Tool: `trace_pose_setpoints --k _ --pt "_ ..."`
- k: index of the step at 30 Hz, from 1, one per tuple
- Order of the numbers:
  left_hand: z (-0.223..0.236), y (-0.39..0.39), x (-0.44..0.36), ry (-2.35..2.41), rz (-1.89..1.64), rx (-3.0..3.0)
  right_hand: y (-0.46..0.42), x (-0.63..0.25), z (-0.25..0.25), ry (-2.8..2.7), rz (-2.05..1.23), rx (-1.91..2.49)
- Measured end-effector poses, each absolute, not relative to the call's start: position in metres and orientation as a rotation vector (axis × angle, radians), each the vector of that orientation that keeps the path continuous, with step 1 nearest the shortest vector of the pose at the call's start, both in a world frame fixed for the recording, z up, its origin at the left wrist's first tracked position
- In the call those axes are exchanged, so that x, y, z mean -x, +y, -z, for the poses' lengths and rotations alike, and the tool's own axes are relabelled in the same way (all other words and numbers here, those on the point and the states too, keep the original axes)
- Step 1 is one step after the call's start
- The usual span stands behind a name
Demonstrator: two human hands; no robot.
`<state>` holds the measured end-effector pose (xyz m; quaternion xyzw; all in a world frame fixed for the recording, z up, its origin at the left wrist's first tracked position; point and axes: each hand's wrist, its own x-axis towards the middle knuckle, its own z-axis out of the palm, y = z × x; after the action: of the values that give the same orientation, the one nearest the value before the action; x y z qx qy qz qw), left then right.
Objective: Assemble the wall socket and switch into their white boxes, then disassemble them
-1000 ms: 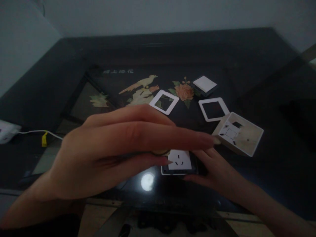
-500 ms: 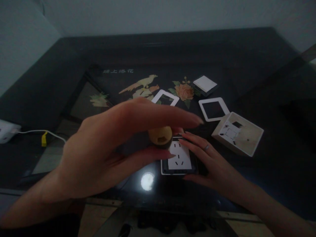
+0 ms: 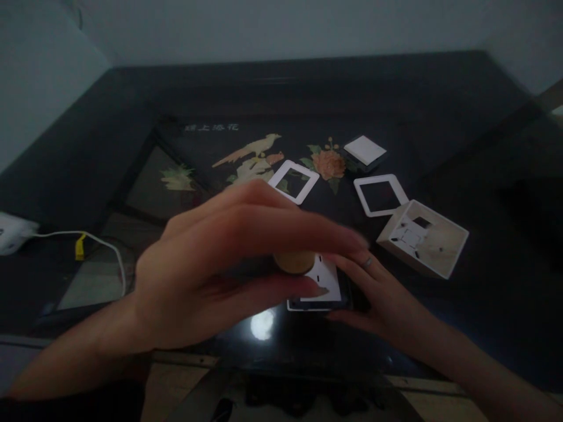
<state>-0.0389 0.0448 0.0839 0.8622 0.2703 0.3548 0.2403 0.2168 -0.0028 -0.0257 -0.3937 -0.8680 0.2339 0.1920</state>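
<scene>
Against half a second ago, the left hand [image 3: 206, 269] has slid roughly toward five o'clock, its thumb and fingers pinched about the yellow handle [image 3: 294, 264]. The handle's round end now looks plain — the notch seen earlier is out of sight. The socket [image 3: 333, 287] lies on the dark table [image 3: 264, 99], and less of its white face shows past the left hand. The right hand [image 3: 378, 293] stays at the socket's three o'clock side, thumb by its near corner; its fingertips are now hidden, so I cannot tell whether they grip, or whether the two hands touch. More of the white cord [image 3: 116, 251] shows at nine o'clock. Unmoved about the socket — one white frame [image 3: 304, 170] at eleven, a second frame [image 3: 397, 190] at one, the box [image 3: 440, 234] at two, and the switch [image 3: 365, 150] farther out near one.
</scene>
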Motion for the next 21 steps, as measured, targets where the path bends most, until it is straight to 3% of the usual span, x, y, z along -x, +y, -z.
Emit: trace_pose_setpoints --k 5,13,21 --pt "-0.093 0.041 0.045 0.676 -0.648 -2.330 -0.003 -0.216 0.028 -2.417 -0.617 1.080" --pt "-0.085 0.043 0.034 0.709 -1.172 -2.381 -0.003 -0.217 0.025 -2.450 -0.644 1.097" --pt "-0.098 0.047 0.048 0.587 -0.696 -2.395 -0.003 -0.217 0.029 -2.386 -0.663 1.076"
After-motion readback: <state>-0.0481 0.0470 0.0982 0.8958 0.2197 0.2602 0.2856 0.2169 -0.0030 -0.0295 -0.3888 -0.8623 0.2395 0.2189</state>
